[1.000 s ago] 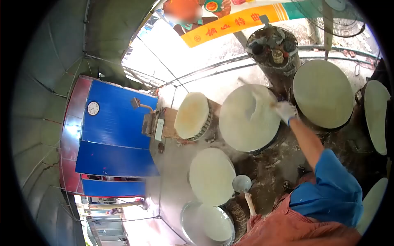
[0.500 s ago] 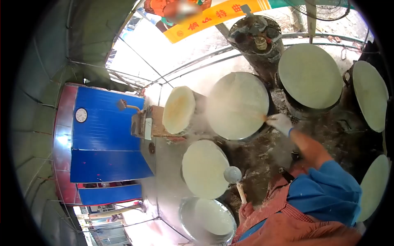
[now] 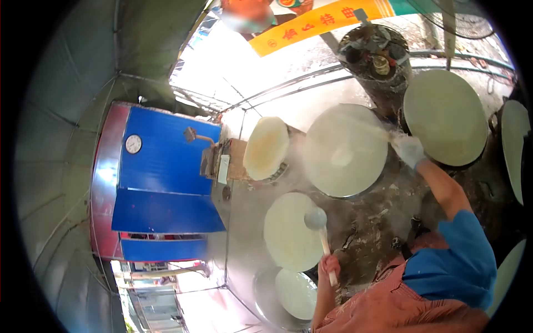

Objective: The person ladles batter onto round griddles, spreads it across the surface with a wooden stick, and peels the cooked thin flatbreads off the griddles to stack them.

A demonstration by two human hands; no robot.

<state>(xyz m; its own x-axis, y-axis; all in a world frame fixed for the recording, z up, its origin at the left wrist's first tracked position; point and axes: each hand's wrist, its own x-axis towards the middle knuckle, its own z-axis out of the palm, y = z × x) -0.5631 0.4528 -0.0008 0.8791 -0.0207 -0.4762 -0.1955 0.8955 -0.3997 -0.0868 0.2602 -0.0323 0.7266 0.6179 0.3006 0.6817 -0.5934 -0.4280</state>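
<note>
My left hand (image 3: 330, 263) is bare and closed round the pale handle of a ladle (image 3: 315, 218). The ladle's round bowl is over a round griddle covered with a pale thin pancake (image 3: 288, 238). My right hand (image 3: 409, 151), in a white glove, is at the rim of a larger griddle with a pale sheet of batter (image 3: 333, 172). Its fingers are closed on a thin wooden spreader (image 3: 386, 133), blurred and partly hidden by steam. A whiter patch shows in the middle of this batter. Beside the lower griddle stands a metal basin (image 3: 261, 299) with pale batter in it.
More pale-topped round griddles stand at the right, one large (image 3: 444, 119). A browned pancake (image 3: 266, 147) lies on a griddle at the left. A drum (image 3: 383, 83) holding small items stands at the back. Beyond are a blue panel (image 3: 166, 161) and a yellow banner (image 3: 311, 26).
The whole view has shifted right. My right hand has moved up along the large griddle's rim with the spreader. My left hand has brought the ladle further over the lower griddle.
</note>
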